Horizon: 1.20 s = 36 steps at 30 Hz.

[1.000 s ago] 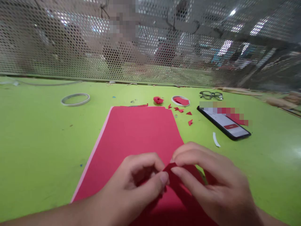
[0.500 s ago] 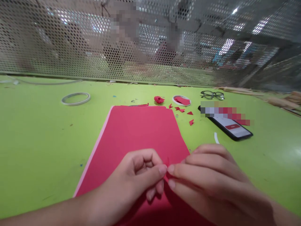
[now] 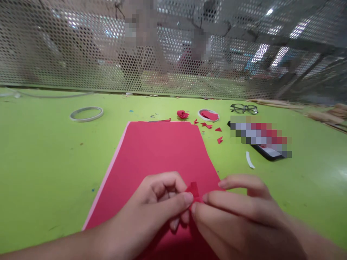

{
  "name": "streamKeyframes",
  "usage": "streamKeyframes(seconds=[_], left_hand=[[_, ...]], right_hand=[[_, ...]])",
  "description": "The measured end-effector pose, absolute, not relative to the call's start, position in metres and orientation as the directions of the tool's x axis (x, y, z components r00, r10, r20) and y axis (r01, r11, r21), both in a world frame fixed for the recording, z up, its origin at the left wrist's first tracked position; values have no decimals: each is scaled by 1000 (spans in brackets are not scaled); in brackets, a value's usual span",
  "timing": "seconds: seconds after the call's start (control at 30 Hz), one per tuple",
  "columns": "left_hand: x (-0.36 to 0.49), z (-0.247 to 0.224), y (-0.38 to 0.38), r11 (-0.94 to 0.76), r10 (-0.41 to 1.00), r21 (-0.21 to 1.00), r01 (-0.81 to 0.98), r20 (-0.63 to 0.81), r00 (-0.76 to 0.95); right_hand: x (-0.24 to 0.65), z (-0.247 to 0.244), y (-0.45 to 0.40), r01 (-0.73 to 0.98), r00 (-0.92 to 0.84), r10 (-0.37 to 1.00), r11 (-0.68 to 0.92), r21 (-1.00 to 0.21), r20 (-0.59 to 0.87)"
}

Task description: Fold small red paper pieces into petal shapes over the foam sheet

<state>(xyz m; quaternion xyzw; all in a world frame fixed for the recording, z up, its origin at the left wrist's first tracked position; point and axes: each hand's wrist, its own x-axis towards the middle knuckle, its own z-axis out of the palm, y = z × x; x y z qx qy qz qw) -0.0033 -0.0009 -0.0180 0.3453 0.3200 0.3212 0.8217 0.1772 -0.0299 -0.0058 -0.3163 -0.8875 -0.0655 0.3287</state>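
Observation:
Between thumb and fingers, my left hand [image 3: 162,202] pinches a small folded piece of red paper [image 3: 194,190]. My right hand [image 3: 244,213] has its thumb and index finger at the paper's right edge, closed on it, while another finger is raised. Both hands are above a stack of red paper sheets [image 3: 162,151] with a pale pink edge along its left side. Beyond the stack's far right corner lie several small folded red paper triangles [image 3: 218,129]. A round, spiky red folded-paper piece [image 3: 182,114] sits behind the stack.
A white tape roll [image 3: 208,115] with red paper pieces inside stands behind the triangles. Another tape ring [image 3: 86,114] lies far left. Eyeglasses [image 3: 244,108], a phone [image 3: 271,153] and a white strip [image 3: 249,160] lie right. A perforated metal screen [image 3: 94,61] borders the green table [image 3: 40,155].
The red paper piece has turned, showing a broader face above the fingertips. My right hand's fingers have spread slightly, and its index finger has shifted right. My left hand has stayed nearly still.

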Motion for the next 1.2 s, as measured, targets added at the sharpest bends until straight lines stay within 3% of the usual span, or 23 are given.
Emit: streamKeyframes(seconds=[0.07, 0.23, 0.33, 0.4, 0.57, 0.67, 0.83, 0.97, 1.2], left_hand=[[-3, -19, -1, 546, 750, 793, -270, -319, 579], [-1, -19, 2, 508, 776, 835, -210, -339, 531], [-1, -17, 5, 488, 788, 851, -194, -334, 517], [-2, -17, 6, 496, 771, 847, -191, -329, 545], [-4, -16, 3, 521, 744, 831, -194, -330, 581], [-4, -15, 2, 496, 756, 853, -161, -332, 564], [-3, -11, -1, 378, 780, 925, -33, -299, 550], [-2, -9, -4, 330, 799, 942, 62, -313, 513], [1, -8, -3, 373, 801, 926, 65, -357, 480]], right_hand=[[179, -8, -27, 604, -481, 419, 795, -55, 770], [189, -3, -21, 549, -530, 481, 822, -149, 699], [191, 2, -19, 570, -425, 618, 750, -335, 661], [192, 2, -19, 577, -378, 664, 714, -398, 645], [197, -7, -19, 543, -593, 489, 830, -131, 639], [197, -9, -22, 540, -627, 497, 832, -125, 600], [193, -8, -23, 536, -418, 642, 746, -397, 643], [190, -3, -18, 400, -461, 709, 703, -588, 533], [183, 3, -18, 418, -339, 878, 462, -783, 337]])
